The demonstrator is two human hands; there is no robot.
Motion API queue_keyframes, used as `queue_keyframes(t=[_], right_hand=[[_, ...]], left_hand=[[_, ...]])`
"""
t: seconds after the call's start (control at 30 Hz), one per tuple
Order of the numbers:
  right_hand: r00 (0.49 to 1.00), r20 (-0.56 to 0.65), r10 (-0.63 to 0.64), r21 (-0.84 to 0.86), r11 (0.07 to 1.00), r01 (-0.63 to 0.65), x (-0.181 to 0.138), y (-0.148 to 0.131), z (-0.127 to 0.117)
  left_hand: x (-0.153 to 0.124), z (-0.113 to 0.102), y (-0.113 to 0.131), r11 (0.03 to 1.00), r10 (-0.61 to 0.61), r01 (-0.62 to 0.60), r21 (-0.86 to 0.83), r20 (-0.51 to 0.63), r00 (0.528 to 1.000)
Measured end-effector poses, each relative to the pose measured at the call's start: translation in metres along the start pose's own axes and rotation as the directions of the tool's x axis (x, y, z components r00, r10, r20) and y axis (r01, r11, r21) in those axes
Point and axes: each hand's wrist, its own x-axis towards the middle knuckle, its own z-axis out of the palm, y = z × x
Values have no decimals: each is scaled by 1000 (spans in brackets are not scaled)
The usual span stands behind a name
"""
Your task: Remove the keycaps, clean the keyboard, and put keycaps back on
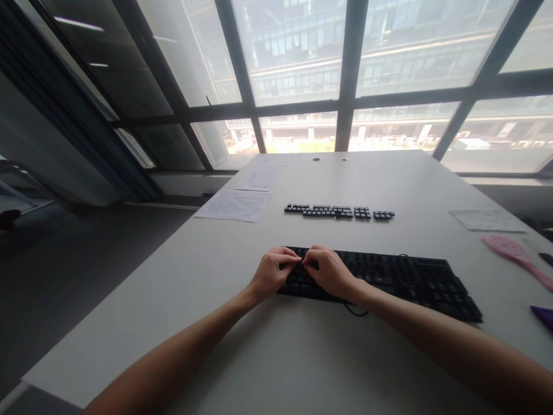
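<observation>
A black keyboard (401, 275) lies at a slant on the white table, with many of its keycaps off. Over its left end my left hand (273, 268) is closed, thumb and forefinger pinched together. Close beside it my right hand (327, 268) is pinched too, its fingertips almost meeting those of the left. Whatever sits between the fingertips is too small to make out. Beyond the keyboard, loose black keycaps (328, 211) stand in neat rows and small blocks. A bit of black cable (356, 312) curls out from under the keyboard's near edge.
Printed paper sheets (235, 204) lie at the table's left side. Toward the right are a clear plastic bag (488, 220), a pink hairbrush (510, 248) and a purple object (543, 316). The white table (207, 346) reaches back to large windows (298, 57).
</observation>
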Motion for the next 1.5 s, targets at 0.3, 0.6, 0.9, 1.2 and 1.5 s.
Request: queue_keyframes(t=[0.3, 0.6, 0.9, 1.2, 1.5], right_hand=[[998, 6, -65, -48, 997, 65, -4, 0, 1], [990, 26, -138, -128, 982, 140, -8, 0, 4], [993, 27, -114, -88, 989, 116, -7, -4, 0], [991, 46, -128, -114, 985, 133, -6, -4, -1], [976, 87, -200, -200, 956, 214, -6, -2, 3]], left_hand=[[-8, -12, 1, 959, 196, -224, 172, 167, 966], [-14, -7, 2, 939, 214, -246, 242, 153, 965], [-12, -8, 1, 950, 201, -228, 215, 140, 970], [-14, -7, 1, 950, 205, -231, 212, 139, 969], [-21, 2, -5, 905, 230, -262, 333, 134, 964]])
